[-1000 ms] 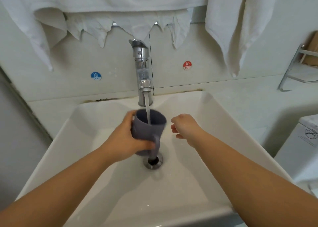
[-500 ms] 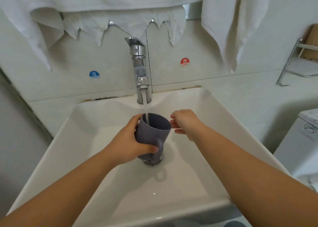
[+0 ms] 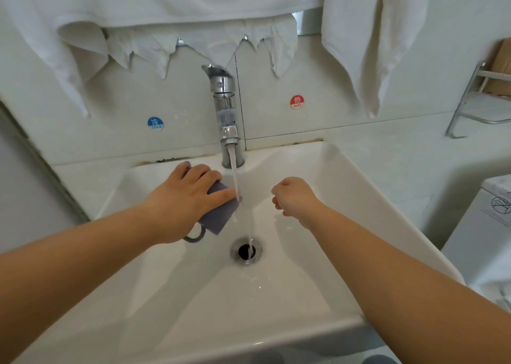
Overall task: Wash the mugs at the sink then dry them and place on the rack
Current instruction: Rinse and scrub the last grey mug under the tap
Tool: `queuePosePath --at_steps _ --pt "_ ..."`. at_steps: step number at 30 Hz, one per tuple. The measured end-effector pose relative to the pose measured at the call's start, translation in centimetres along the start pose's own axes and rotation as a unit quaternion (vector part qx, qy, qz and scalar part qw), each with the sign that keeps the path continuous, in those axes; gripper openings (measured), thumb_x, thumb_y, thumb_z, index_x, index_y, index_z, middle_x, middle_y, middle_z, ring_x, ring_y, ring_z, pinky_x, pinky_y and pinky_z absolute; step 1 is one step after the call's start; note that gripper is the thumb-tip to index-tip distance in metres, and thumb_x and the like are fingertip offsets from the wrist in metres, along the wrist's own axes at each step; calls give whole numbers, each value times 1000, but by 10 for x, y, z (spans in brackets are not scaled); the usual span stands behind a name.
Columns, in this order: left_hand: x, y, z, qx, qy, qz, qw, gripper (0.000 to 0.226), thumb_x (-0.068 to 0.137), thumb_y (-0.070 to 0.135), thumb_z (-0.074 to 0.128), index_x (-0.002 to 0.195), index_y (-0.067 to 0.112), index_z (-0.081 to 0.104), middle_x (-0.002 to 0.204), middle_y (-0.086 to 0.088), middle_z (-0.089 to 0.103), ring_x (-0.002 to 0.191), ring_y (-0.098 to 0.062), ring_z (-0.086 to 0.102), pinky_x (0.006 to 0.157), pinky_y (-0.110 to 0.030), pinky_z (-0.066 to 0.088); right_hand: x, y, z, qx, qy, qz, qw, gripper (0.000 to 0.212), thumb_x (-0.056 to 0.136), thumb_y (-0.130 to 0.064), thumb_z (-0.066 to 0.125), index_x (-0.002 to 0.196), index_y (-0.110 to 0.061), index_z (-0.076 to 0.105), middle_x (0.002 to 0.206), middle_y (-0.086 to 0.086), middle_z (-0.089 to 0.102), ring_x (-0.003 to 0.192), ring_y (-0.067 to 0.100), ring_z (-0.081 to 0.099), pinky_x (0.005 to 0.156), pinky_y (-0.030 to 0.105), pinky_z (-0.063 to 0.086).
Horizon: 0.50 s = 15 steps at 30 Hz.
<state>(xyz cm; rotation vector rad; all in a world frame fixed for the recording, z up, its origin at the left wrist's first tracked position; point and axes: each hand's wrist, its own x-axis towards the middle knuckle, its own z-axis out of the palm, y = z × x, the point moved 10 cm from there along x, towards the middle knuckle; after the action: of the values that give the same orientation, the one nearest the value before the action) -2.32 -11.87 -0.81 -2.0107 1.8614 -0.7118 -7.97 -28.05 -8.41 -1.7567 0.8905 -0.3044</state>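
Note:
My left hand [image 3: 184,201] grips a grey mug [image 3: 218,216] tipped over above the white sink [image 3: 367,198], its handle hanging below my palm. The mug's edge touches the stream of water running from the chrome faucet [image 3: 225,109] down to the drain [image 3: 246,251]. Most of the mug is hidden under my fingers. My right hand [image 3: 294,199] hovers right of the stream with fingers loosely curled, holding nothing.
White towels [image 3: 356,37] hang on the wall above the faucet. A metal rack [image 3: 470,112] is fixed to the wall at the far right. A white appliance [image 3: 486,225] stands right of the sink. Cold and hot stickers flank the faucet.
My left hand has turned the mug from upright under the stream to tipped over and shifted it left. My right hand drew back from the mug's rim to the right.

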Motion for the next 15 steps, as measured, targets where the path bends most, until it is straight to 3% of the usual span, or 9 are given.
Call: queuePosePath --at_steps 2,4,9,15 --pt "1 9 -5 49 4 43 998 101 36 13 81 128 29 44 114 -11 55 103 -34 51 92 -52 41 1 1 0 -5 1 -4 1000 31 88 -10 43 106 12 54 84 9 47 77 21 43 67 33 36" --pt "5 18 -9 80 9 65 995 106 33 15 83 131 28 44 111 -11 53 104 -35 46 94 -52 36 1 1 0 -15 -2 -8 1000 16 89 -11 43 90 0 54 85 10 50 76 22 45 67 33 38" --pt "16 32 -7 116 -3 87 989 108 34 27 87 131 25 40 107 -13 58 101 -36 50 91 -51 38 1 0 -3 -30 4 -18 999 13 91 -13 43 91 -7 55 91 10 61 79 23 54 68 32 45" --pt "20 39 -4 132 -32 95 986 107 39 32 87 132 25 35 109 -12 61 100 -35 58 93 -51 40 -1 -2 -2 -48 3 -32 998 14 90 -12 43 87 -7 55 89 10 60 75 23 53 65 30 44"
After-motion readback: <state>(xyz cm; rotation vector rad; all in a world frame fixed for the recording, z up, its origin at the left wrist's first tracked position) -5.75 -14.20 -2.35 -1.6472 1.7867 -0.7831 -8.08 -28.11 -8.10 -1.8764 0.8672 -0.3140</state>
